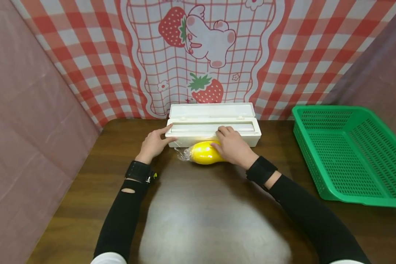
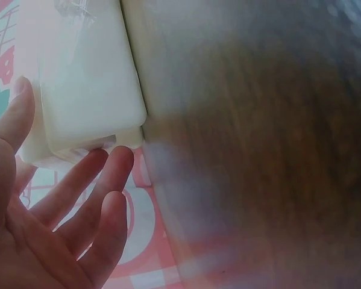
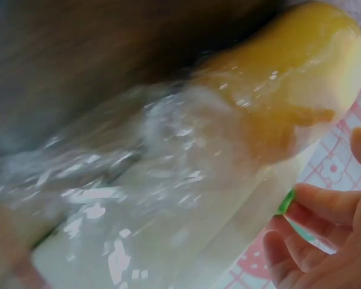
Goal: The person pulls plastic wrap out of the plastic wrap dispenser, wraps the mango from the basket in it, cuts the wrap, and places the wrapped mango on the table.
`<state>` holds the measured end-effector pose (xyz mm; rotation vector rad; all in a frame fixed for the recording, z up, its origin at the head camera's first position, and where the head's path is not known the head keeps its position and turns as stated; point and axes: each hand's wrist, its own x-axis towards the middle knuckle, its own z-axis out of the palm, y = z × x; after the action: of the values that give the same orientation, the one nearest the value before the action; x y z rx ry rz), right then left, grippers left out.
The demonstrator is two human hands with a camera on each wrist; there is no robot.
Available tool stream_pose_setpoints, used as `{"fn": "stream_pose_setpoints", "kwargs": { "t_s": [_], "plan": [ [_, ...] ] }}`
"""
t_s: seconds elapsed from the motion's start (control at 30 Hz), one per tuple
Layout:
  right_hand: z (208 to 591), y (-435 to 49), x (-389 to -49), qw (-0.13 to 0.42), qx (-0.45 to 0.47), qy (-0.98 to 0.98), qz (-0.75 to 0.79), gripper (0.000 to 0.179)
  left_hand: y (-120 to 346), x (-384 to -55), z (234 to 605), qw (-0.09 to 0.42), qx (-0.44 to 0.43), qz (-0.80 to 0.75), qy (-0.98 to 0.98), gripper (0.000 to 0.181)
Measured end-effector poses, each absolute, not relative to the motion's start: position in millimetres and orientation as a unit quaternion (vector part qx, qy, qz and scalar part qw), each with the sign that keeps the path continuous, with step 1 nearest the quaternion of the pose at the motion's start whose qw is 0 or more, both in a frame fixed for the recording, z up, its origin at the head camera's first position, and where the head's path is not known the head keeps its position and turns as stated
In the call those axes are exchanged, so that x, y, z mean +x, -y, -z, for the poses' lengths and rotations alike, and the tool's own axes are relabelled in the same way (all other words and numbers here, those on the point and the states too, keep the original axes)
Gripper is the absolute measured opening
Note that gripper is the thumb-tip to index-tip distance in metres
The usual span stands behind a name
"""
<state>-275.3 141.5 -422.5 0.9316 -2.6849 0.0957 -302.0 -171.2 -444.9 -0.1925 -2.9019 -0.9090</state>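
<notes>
A white box with its lid raised (image 1: 212, 141), which looks like a cling film dispenser, stands at the table's back edge. My left hand (image 1: 151, 146) holds its left end, thumb and fingers spread about the corner. In front of the box lies a smooth yellow rounded object (image 1: 205, 153) in clear film (image 3: 186, 120), with loose film gathered at its left. My right hand (image 1: 235, 146) reaches over this object to the box top. In the right wrist view, its fingertips touch a small green piece (image 3: 286, 201) on the box edge, and the thumb stands apart.
A green plastic basket (image 1: 308, 157) stands at the right of the wooden table (image 1: 198, 220). Behind the box hangs a red-and-white checked cloth (image 1: 102, 62) with strawberries. Pink fabric (image 1: 29, 146) hangs along the left side.
</notes>
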Motion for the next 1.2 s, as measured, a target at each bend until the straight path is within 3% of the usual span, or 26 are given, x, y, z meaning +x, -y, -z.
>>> {"fn": "stream_pose_setpoints", "kwargs": {
  "t_s": [1.2],
  "plan": [
    [429,-218,-262,0.210,0.226,0.950,-0.052,0.047,173,-301,446,0.051,-0.075,0.292,0.952,0.068]
  ]
}}
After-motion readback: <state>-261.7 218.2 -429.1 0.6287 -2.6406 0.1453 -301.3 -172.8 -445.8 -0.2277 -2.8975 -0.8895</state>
